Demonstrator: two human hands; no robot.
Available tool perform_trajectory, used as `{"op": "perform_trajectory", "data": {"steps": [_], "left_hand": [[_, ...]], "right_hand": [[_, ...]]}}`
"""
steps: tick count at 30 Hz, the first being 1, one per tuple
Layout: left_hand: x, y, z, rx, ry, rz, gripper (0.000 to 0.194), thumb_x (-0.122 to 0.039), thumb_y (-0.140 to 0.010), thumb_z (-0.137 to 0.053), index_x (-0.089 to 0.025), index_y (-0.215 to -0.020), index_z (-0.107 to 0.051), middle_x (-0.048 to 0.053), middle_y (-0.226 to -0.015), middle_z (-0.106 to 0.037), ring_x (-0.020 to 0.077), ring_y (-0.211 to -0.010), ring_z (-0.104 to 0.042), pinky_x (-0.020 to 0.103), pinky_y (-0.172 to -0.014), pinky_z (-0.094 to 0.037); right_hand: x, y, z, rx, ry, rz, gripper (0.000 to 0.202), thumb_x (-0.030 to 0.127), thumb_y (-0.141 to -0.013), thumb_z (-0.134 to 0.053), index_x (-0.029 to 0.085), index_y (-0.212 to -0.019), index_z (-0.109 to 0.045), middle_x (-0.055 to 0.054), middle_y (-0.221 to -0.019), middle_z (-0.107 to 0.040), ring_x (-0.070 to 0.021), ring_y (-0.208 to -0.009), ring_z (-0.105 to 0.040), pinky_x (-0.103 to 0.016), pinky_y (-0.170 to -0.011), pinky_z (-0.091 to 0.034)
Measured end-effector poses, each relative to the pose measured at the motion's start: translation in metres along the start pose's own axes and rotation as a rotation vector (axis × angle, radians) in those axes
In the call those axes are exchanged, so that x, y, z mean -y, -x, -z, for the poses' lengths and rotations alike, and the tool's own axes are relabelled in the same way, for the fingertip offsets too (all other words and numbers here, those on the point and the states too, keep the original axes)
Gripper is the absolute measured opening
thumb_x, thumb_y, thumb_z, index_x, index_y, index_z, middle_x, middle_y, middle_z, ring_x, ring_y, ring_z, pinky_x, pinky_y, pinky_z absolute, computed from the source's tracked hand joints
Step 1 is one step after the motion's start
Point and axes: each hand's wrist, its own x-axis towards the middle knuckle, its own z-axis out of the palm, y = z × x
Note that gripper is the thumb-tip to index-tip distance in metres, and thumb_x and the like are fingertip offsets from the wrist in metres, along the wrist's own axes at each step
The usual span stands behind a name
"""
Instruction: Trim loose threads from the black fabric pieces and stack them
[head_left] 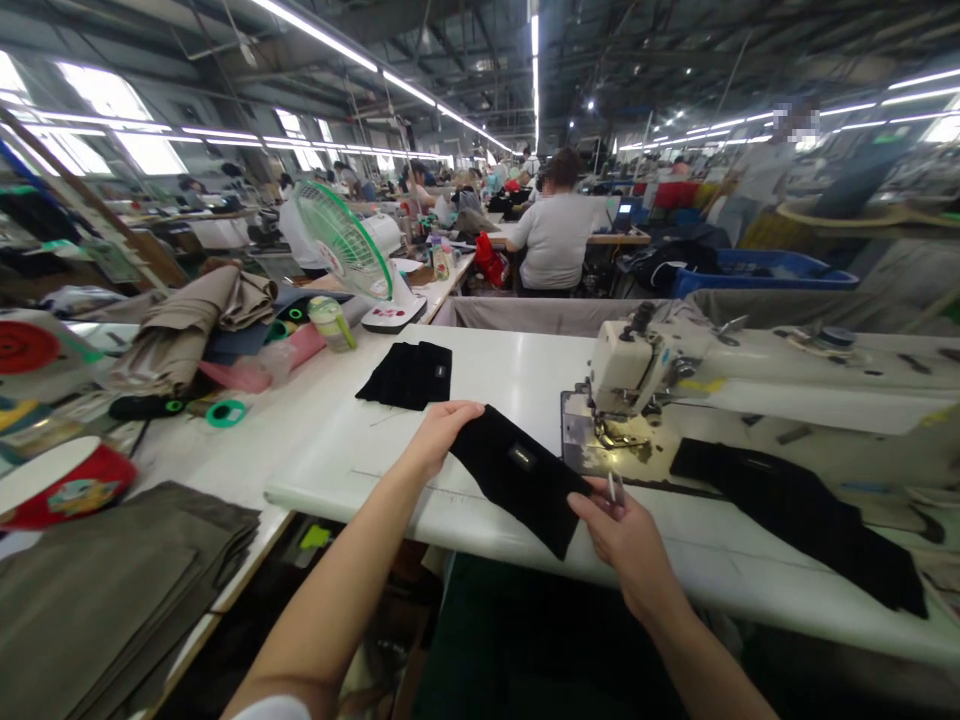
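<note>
A black fabric piece (517,480) with a small dark label is stretched between my two hands, tilted over the front edge of the white sewing table (510,360). My left hand (448,430) pinches its upper left corner. At its right end, my right hand (619,530) grips the edge, and a small metal tool (615,490), perhaps thread snips, sticks up from those fingers. Behind my left hand lies a small pile of black fabric pieces (412,375), the top one labelled. More black fabric (795,520) rests to the right, in front of the sewing machine (630,365).
A green-rimmed fan (341,240) and a jar (332,325) stand at the left back. Folded grey-brown cloth (120,600) lies at the lower left, near a red container (71,485). Beyond the table are a seated person (556,235) and a blue bin (772,272).
</note>
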Motion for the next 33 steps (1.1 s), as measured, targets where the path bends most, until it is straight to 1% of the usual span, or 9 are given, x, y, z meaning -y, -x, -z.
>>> {"op": "perform_trajectory", "data": {"steps": [8, 11, 15, 18, 23, 26, 30, 32, 33], "left_hand": [[-0.001, -0.001, 0.001, 0.013, 0.027, 0.009, 0.022, -0.036, -0.066, -0.077, -0.016, -0.073, -0.076, 0.005, -0.070, -0.074, 0.0179, -0.063, -0.064, 0.028, -0.061, -0.047], [-0.001, -0.001, 0.000, 0.008, 0.032, 0.006, 0.023, -0.037, -0.066, -0.078, -0.015, -0.073, -0.076, 0.006, -0.072, -0.074, 0.0183, -0.065, -0.065, 0.028, -0.063, -0.048], [-0.001, -0.002, -0.001, -0.006, 0.034, -0.004, 0.024, -0.037, -0.064, -0.079, -0.016, -0.074, -0.076, 0.006, -0.073, -0.075, 0.0194, -0.067, -0.066, 0.029, -0.066, -0.048], [-0.001, -0.004, -0.001, -0.001, 0.027, -0.005, 0.023, -0.037, -0.065, -0.078, -0.016, -0.074, -0.077, 0.007, -0.074, -0.075, 0.0202, -0.067, -0.066, 0.030, -0.066, -0.048], [0.003, -0.007, 0.000, 0.003, 0.016, -0.002, 0.021, -0.035, -0.065, -0.079, -0.017, -0.073, -0.077, 0.005, -0.073, -0.075, 0.0187, -0.067, -0.065, 0.029, -0.067, -0.048], [0.005, -0.009, 0.001, 0.016, 0.019, 0.019, 0.019, -0.033, -0.066, -0.079, -0.017, -0.074, -0.077, 0.005, -0.071, -0.074, 0.0181, -0.065, -0.065, 0.028, -0.065, -0.049], [0.002, -0.012, 0.005, 0.064, 0.052, 0.077, 0.015, -0.028, -0.066, -0.080, -0.015, -0.073, -0.076, 0.005, -0.068, -0.074, 0.0178, -0.061, -0.065, 0.028, -0.061, -0.049], [-0.001, -0.013, 0.008, 0.111, 0.093, 0.120, 0.015, -0.026, -0.067, -0.080, -0.014, -0.075, -0.075, 0.007, -0.070, -0.074, 0.0190, -0.062, -0.066, 0.029, -0.064, -0.052], [-0.002, -0.012, 0.009, 0.131, 0.113, 0.136, 0.018, -0.028, -0.069, -0.079, -0.013, -0.079, -0.075, 0.008, -0.073, -0.075, 0.0205, -0.066, -0.068, 0.031, -0.068, -0.053]], "right_hand": [[0.003, -0.004, 0.004, 0.027, 0.035, 0.043, 0.052, 0.047, -0.062, -0.081, 0.014, -0.098, -0.065, 0.009, -0.055, -0.043, -0.0044, -0.041, -0.025, -0.022, -0.038, -0.017], [0.001, -0.004, 0.004, 0.025, 0.050, 0.020, 0.052, 0.046, -0.062, -0.081, 0.014, -0.100, -0.065, 0.009, -0.055, -0.042, -0.0047, -0.042, -0.026, -0.021, -0.038, -0.017], [0.001, -0.001, 0.002, 0.014, 0.017, -0.032, 0.059, 0.046, -0.058, -0.083, 0.013, -0.103, -0.062, 0.010, -0.055, -0.040, -0.0040, -0.042, -0.026, -0.020, -0.038, -0.017], [0.003, 0.002, 0.001, 0.008, -0.013, -0.055, 0.063, 0.050, -0.056, -0.082, 0.013, -0.103, -0.060, 0.012, -0.051, -0.036, -0.0035, -0.040, -0.023, -0.020, -0.038, -0.015], [0.003, 0.003, -0.001, 0.023, -0.022, -0.049, 0.063, 0.054, -0.058, -0.081, 0.013, -0.101, -0.059, 0.014, -0.046, -0.032, -0.0036, -0.037, -0.022, -0.019, -0.037, -0.014], [0.001, 0.003, -0.001, 0.044, -0.011, -0.056, 0.062, 0.053, -0.059, -0.081, 0.014, -0.101, -0.059, 0.014, -0.045, -0.031, -0.0035, -0.037, -0.022, -0.019, -0.036, -0.014], [-0.002, 0.008, -0.003, 0.102, -0.010, -0.126, 0.059, 0.051, -0.059, -0.082, 0.016, -0.099, -0.056, 0.015, -0.044, -0.031, -0.0033, -0.036, -0.022, -0.018, -0.036, -0.014], [-0.003, 0.014, -0.007, 0.154, -0.026, -0.166, 0.058, 0.051, -0.060, -0.081, 0.017, -0.098, -0.054, 0.016, -0.042, -0.030, -0.0032, -0.036, -0.021, -0.017, -0.036, -0.013], [-0.003, 0.016, -0.009, 0.179, -0.042, -0.180, 0.057, 0.052, -0.062, -0.080, 0.018, -0.098, -0.053, 0.016, -0.042, -0.030, -0.0030, -0.037, -0.021, -0.017, -0.036, -0.013]]}}
